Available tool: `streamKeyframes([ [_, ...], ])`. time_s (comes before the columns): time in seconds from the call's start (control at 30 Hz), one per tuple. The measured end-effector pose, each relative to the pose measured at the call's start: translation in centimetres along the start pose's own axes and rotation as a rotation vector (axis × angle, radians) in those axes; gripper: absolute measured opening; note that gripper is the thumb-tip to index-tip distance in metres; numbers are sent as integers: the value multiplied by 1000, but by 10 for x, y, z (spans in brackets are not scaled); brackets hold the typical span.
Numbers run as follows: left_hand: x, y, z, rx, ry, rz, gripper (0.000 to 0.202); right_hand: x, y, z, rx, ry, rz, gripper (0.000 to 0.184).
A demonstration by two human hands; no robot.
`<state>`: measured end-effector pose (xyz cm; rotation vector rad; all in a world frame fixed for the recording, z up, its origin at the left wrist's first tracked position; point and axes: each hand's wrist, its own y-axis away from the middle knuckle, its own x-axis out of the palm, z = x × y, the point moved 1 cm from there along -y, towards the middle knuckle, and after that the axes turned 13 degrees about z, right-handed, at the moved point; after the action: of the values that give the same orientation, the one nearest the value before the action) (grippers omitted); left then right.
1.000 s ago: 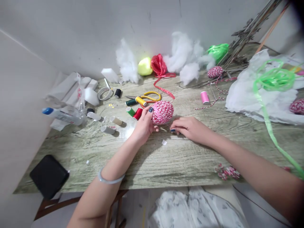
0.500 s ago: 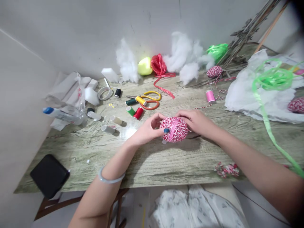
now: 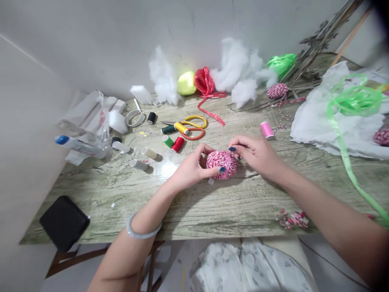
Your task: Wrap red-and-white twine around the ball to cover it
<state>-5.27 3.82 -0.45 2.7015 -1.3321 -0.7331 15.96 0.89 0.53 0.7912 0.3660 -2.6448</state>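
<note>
A red-and-white ball of twine [image 3: 216, 159] rests on the wooden table [image 3: 194, 215], with a pink patch on its right side. My left hand [image 3: 194, 166] is closed around the ball from the left, its thumb lying across the front. Just to the right of the ball, my right hand [image 3: 253, 156] has thumb and fingers pinched together close to the twine; whatever is between them is too small to make out. A small white tag [image 3: 211, 181] shows beneath the ball. Beyond my right hand stands a pink thread spool [image 3: 267, 130].
Scissors [image 3: 194, 128] lie behind the ball among several thread spools, including a red one [image 3: 178, 144]. White stuffing [image 3: 231, 67] and a red ribbon bundle [image 3: 204, 82] line the wall. Green ribbon [image 3: 354, 101] trails down the right side. A black case [image 3: 64, 223] sits front left.
My right hand has come off the ball's right side and turned into a pinch slightly apart from it. The ball has tilted in my left hand. The pink spool has shifted slightly left.
</note>
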Motion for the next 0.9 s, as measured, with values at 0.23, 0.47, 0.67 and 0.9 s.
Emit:
streamKeyframes([
  [0.23, -1, -5, 6, 99, -55, -129, 50, 7, 3, 7, -137, 96, 112, 16],
  [0.47, -2, -8, 11, 101, 123, -258, 44, 16, 3, 1, -237, 206, 202, 17],
  [0.67, -3, -13, 13, 75, 635, -281, 45, 22, 3, -6, -229, 233, 230, 18],
  [0.9, -3, -5, 5, 31, 740, -31, 48, 20, -1, -18, -127, 205, 255, 24],
])
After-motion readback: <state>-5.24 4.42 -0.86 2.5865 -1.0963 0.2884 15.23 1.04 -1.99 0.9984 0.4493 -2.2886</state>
